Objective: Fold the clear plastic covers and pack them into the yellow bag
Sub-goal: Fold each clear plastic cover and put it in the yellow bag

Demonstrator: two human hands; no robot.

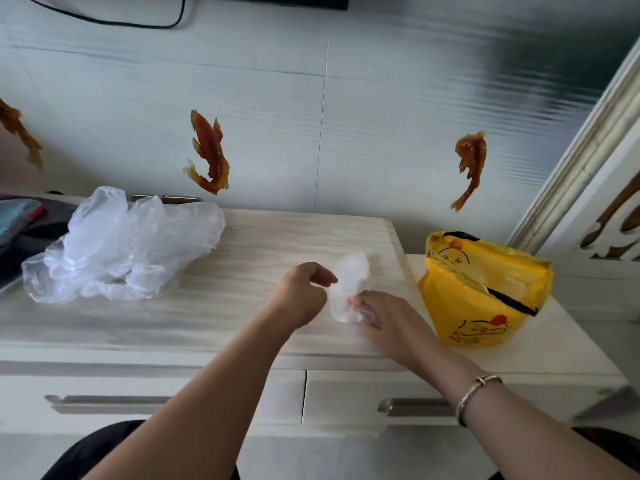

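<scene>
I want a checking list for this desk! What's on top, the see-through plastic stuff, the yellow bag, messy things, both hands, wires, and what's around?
Surface: pale wood-grain cabinet top, drawers below.
Job's things: small folded cover between the hands; loose pile of clear covers at far left; yellow bag standing open at right, on a lower white top.
Clutter: dark items at far left, partly hidden by the pile.
Hands: left hand curled, fingertips at the cover's left edge; right hand pinching its near end; bracelet on the right wrist.
Cables: black cable on the wall, high up.
Surroundings: fish stickers on the wall; white door frame at right.
</scene>
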